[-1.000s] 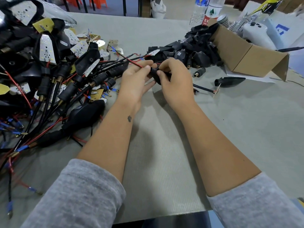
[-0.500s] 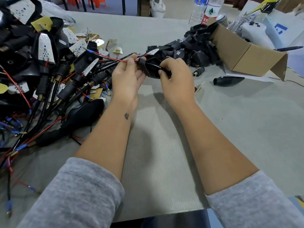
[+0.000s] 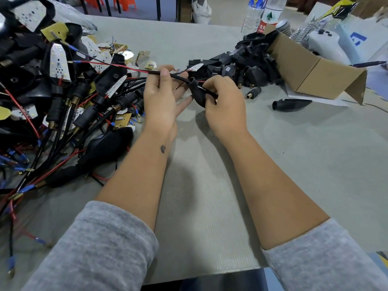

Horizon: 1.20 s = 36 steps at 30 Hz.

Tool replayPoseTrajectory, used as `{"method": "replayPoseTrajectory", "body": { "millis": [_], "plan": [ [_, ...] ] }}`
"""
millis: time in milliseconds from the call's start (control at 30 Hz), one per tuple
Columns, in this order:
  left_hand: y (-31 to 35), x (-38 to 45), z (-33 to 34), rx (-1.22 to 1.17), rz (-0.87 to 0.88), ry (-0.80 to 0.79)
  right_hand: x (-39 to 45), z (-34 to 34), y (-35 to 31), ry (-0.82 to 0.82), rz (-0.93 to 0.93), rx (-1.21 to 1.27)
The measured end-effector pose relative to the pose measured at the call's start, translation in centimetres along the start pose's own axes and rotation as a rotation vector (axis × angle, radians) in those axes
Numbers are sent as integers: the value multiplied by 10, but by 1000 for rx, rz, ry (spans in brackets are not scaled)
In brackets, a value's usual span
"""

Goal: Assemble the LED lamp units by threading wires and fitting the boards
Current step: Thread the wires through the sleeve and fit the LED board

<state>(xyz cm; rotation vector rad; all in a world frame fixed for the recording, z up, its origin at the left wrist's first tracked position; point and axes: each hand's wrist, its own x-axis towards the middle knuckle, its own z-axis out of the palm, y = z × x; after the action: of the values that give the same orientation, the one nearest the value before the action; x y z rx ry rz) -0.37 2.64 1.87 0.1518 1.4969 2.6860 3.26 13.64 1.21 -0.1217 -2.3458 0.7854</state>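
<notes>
My right hand [image 3: 224, 106] grips a black lamp housing [image 3: 198, 95] above the grey table. A black sleeved cable [image 3: 178, 77] runs out of the housing's left end. My left hand [image 3: 162, 95] pinches that cable between thumb and fingers, and red and black wires [image 3: 117, 66] trail from it toward the left pile. The housing's far side is hidden by my right fingers.
A large pile of wired black lamp units with white LED boards [image 3: 59, 61] covers the table's left side. Empty black housings [image 3: 247, 64] spill from a cardboard box [image 3: 310, 68] at the back right. One loose housing [image 3: 290, 105] lies right of my hands. Water bottles [image 3: 262, 15] stand behind.
My left hand has drawn the cable out leftward through the housing, so more wire shows. The housing has tilted in my right hand.
</notes>
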Motion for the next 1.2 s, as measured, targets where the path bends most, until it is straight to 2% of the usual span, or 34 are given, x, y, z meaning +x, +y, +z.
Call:
{"method": "replayPoseTrajectory", "body": {
  "millis": [100, 200, 300, 433, 533, 700, 833, 967, 1100, 1200],
  "plan": [
    [0, 1, 0, -3, -69, -1, -1, -1, -1, -15, -10, 31],
    [-3, 0, 3, 141, -131, -56, -2, -1, -3, -29, -46, 40],
    [-7, -3, 7, 282, -68, -96, -1, -2, -3, 12, -72, -23],
    [-6, -3, 5, 250, 26, -15, 0, -2, 2, 124, 6, -187],
    [-4, 1, -1, 214, 37, 61, 1, 0, 10, 8, 120, -196],
    [2, 6, -5, 57, -20, 138, 3, 2, 19, -71, 153, -21],
    [3, 10, -9, -2, -52, 176, 4, 2, 12, -79, 164, 303],
    [3, 12, -9, -15, -67, 202, 1, -2, 8, -61, 110, 371],
    [4, 13, -10, -24, -43, 250, -2, -6, 5, 13, -20, 282],
    [3, 13, -13, -9, 13, 265, -1, -8, 5, 4, -101, 155]
  ]
}}
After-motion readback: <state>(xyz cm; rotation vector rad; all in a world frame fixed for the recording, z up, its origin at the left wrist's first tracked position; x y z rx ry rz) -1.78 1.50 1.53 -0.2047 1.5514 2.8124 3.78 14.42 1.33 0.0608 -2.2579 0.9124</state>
